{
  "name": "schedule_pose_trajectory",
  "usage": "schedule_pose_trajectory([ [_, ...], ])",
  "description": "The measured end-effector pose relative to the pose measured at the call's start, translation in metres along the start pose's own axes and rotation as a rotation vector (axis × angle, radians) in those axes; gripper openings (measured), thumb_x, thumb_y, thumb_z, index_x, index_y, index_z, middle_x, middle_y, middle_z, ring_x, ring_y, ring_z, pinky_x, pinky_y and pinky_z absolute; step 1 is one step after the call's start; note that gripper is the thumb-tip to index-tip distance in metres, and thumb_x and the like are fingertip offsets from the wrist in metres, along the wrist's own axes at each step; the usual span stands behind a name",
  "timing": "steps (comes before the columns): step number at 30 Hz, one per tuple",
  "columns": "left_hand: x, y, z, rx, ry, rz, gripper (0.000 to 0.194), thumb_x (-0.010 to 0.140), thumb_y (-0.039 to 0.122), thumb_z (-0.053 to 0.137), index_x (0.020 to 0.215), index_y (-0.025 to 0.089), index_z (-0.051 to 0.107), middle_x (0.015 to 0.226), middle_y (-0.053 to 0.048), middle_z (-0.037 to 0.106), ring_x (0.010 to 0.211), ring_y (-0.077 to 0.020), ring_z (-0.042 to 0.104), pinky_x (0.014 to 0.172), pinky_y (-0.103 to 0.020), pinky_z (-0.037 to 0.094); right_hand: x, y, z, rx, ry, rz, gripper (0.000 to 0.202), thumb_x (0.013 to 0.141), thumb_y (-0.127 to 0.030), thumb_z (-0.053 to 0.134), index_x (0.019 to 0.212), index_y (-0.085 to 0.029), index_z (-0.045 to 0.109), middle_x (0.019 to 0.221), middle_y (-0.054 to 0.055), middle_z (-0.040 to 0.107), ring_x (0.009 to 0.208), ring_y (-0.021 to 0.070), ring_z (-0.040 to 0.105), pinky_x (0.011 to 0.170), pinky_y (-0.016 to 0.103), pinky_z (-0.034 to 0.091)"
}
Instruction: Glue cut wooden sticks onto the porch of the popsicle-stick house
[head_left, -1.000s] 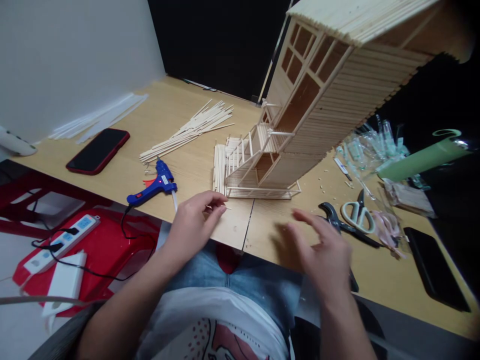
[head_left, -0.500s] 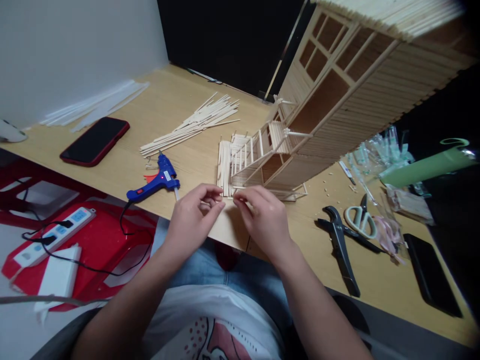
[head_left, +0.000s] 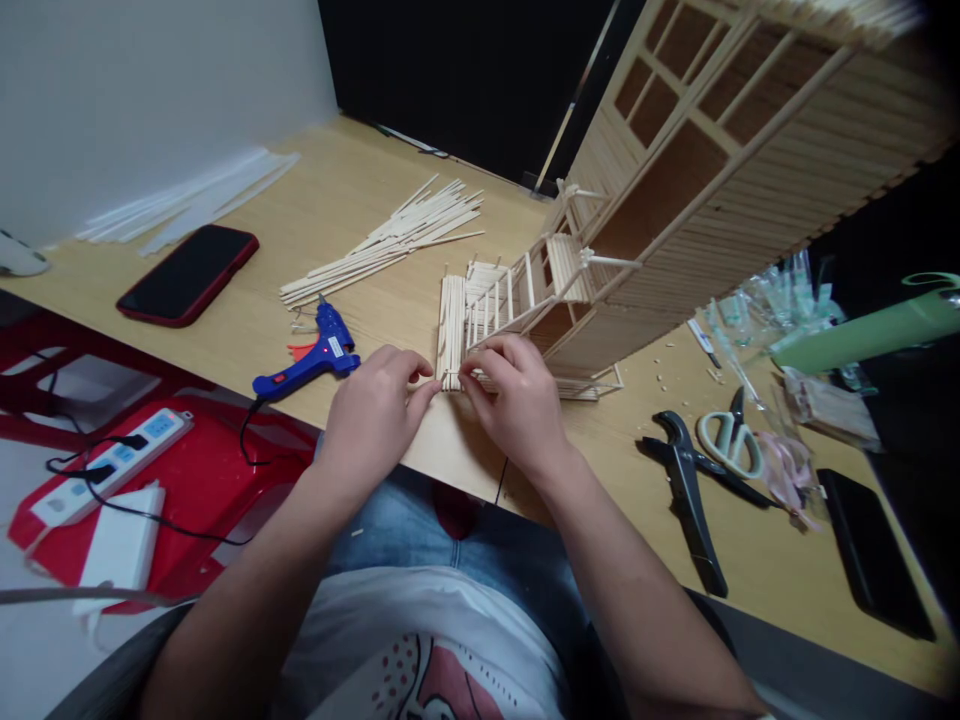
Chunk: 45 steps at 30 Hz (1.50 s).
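A model house [head_left: 660,240] made of thin wooden sticks stands on the table, with a stair and railings at its near left. Beside the stair lies a flat row of sticks [head_left: 451,320]. At the near end of that row, my left hand [head_left: 379,410] pinches the left end of a short wooden stick [head_left: 450,386] between thumb and index finger. My right hand [head_left: 517,400] is closed in a pinch at the stick's other end, close to the stair foot. The stick is mostly covered by the fingertips.
A blue glue gun [head_left: 319,355] lies left of my hands, with loose sticks [head_left: 390,245] and a red-edged phone [head_left: 187,275] beyond. At right are black cutters [head_left: 686,500], scissors [head_left: 729,445], a black phone [head_left: 874,550] and a green cylinder [head_left: 870,330].
Both hands have moved slightly forward, bringing the short stick against the near end of the stick row. The view has shifted a little. A small pale piece now shows on the jeans.
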<state>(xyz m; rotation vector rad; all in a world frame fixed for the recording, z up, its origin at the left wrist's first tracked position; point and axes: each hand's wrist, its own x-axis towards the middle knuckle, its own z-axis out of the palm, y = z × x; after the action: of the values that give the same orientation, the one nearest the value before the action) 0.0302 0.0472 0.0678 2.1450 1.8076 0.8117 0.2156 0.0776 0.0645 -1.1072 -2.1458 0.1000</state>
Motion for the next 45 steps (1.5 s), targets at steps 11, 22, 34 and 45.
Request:
schedule_pose_trajectory([
  [11, 0.012, 0.006, -0.006, -0.130, 0.063, 0.156, 0.006, 0.091, 0.019, 0.066, 0.092, 0.020, 0.072, 0.092, -0.004, 0.068, 0.086, -0.0175, 0.064, 0.075, -0.029, 0.048, 0.002, -0.001, 0.000, -0.027, -0.054, 0.004, 0.016, 0.097, -0.018, 0.057, 0.087, -0.019, 0.070, 0.099, 0.012, 0.067, 0.098, 0.0245, 0.058, 0.087, 0.038, 0.049],
  [22, 0.017, 0.001, -0.008, -0.089, 0.050, 0.142, 0.007, 0.089, 0.018, 0.068, 0.092, 0.019, 0.074, 0.092, -0.004, 0.068, 0.082, -0.0169, 0.063, 0.075, -0.028, 0.049, 0.003, -0.001, 0.000, -0.053, -0.052, -0.020, 0.018, 0.097, -0.015, 0.057, 0.088, -0.016, 0.072, 0.099, 0.012, 0.068, 0.097, 0.0245, 0.059, 0.086, 0.036, 0.049],
  [34, 0.018, 0.003, -0.006, -0.109, 0.035, 0.147, 0.007, 0.088, 0.020, 0.070, 0.093, 0.021, 0.074, 0.093, -0.003, 0.069, 0.080, -0.0162, 0.063, 0.074, -0.029, 0.049, 0.005, -0.001, 0.000, -0.053, -0.057, -0.005, 0.020, 0.098, -0.018, 0.055, 0.088, -0.019, 0.072, 0.100, 0.012, 0.068, 0.096, 0.0244, 0.059, 0.085, 0.037, 0.049],
  [45, 0.020, 0.005, 0.001, -0.090, 0.036, 0.190, 0.008, 0.090, 0.020, 0.067, 0.092, 0.019, 0.074, 0.094, -0.005, 0.069, 0.080, -0.0163, 0.064, 0.074, -0.029, 0.050, 0.005, -0.001, 0.000, -0.065, -0.060, -0.011, 0.020, 0.100, -0.019, 0.054, 0.089, -0.016, 0.071, 0.099, 0.013, 0.069, 0.095, 0.0244, 0.059, 0.086, 0.037, 0.049],
])
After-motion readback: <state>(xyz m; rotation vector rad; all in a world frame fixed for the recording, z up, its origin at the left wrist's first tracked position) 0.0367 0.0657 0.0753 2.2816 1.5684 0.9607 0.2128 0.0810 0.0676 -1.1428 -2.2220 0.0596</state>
